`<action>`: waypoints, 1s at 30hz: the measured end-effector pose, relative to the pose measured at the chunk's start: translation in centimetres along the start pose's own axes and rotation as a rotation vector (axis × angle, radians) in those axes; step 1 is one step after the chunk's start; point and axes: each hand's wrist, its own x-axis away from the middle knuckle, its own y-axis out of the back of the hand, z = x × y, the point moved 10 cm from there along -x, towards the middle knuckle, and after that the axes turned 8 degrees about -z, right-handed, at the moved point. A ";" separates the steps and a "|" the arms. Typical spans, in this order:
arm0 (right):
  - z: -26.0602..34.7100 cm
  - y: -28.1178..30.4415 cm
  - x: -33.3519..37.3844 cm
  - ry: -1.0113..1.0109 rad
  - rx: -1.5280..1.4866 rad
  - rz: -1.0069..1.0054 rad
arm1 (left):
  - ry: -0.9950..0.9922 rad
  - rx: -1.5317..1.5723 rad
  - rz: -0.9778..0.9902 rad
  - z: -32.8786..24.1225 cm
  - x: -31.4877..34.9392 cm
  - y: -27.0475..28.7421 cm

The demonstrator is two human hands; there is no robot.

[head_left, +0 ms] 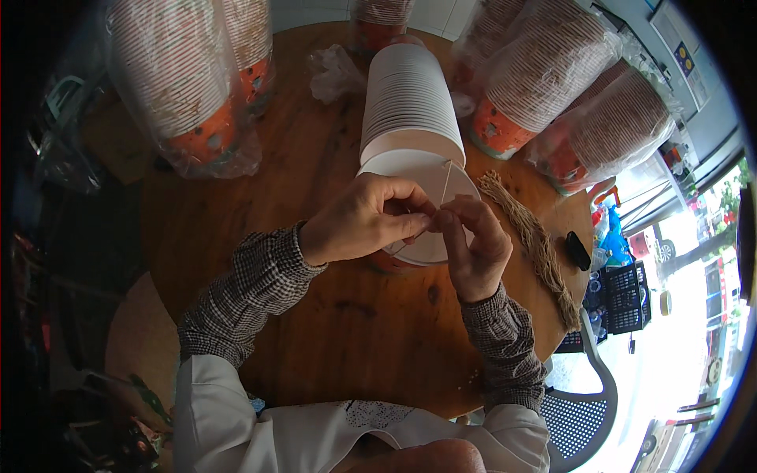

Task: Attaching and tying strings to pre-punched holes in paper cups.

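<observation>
String [446,181] is held at centre frame, before the mouth of a white bucket [396,164]. On the left, the left hand [364,217] is curled, thumb and forefinger pinched on the string beside the other fingertips. Between the hands, the string's visible upper length is stretched upward, nearly upright in the frame, nearer the right hand [478,243], whose thumb and forefinger are likewise pinched together on it. Farther right, a twine bundle [532,236] is laid slantwise on the tabletop [347,331].
</observation>
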 end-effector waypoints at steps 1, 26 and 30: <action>-0.6 0.0 0.1 -0.069 -0.044 -0.010 | 0.002 -0.001 0.000 0.2 0.0 -0.1; -1.8 -0.7 -0.1 -0.209 -0.130 0.035 | -0.317 -0.668 0.114 -2.1 1.4 -1.5; -1.9 -0.2 -0.5 -0.250 -0.239 -0.002 | -0.346 -0.627 -0.015 -2.2 1.0 -0.2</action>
